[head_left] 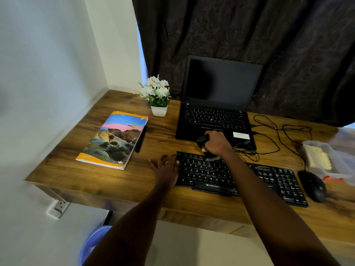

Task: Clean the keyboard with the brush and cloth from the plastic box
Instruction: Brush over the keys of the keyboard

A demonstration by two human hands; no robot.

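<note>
Right hand point(216, 144): curled tightly round the handle of a black brush point(201, 140), which is held nearly upright with its bristles set down on the upper key rows, left of centre.

Left hand point(166, 167): laid flat with fingers straight, nothing gripped; it is pressed against the left end of the keyboard, apparently to steady it.

Wooden desk point(134, 185): everything listed is carried on it.

Keyboard point(207, 175), black, marked ZEBRONICS: placed at the near edge, in front of an open laptop point(215, 116). Its long axis runs left to right, slanted nearer at the right. Most of its length, number pad included, lies to the right of the bristles and is partly hidden under the right forearm. The coming strokes are therefore judged to run rightward along the rows, away from the bracing hand.

Plastic box point(338, 160), clear: set at the far right, beyond the mouse point(313, 186), well apart from both hands.

Cloth point(319, 158), pale yellow: kept inside the box, not yet taken out; the right arm is the nearer one.
</note>
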